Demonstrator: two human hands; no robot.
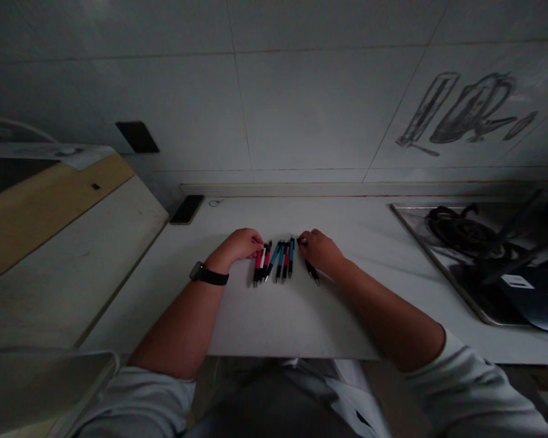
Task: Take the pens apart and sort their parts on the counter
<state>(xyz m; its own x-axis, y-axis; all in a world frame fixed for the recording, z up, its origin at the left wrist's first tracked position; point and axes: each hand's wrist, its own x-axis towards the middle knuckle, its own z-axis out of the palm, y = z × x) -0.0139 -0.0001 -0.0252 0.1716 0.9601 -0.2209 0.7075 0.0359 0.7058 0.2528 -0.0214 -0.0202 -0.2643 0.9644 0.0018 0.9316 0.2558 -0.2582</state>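
A row of pens lies on the white countertop (pixel 265 322), their tips toward me. My left hand (pixel 243 244) is closed at the row's left end, fingertips pinching the top of a red pen (pixel 257 261). Beside it are a white pen (pixel 262 260) and another red pen (pixel 267 255). Farther right lie several blue pens (pixel 280 258), with a red and black one (pixel 286 258) among them. My right hand (pixel 320 250) is closed over a black pen (pixel 311 272), slightly apart from the row. The hand partly covers it, and a second black pen may lie against it.
A dark phone (pixel 187 209) and a small ring-like item (pixel 215 202) lie at the back left. A gas stove (pixel 420 243) with a dark object on it is on the right. A pale panel (pixel 86 243) with a wooden edge stands left. The tiled wall (pixel 301 109) closes off the back.
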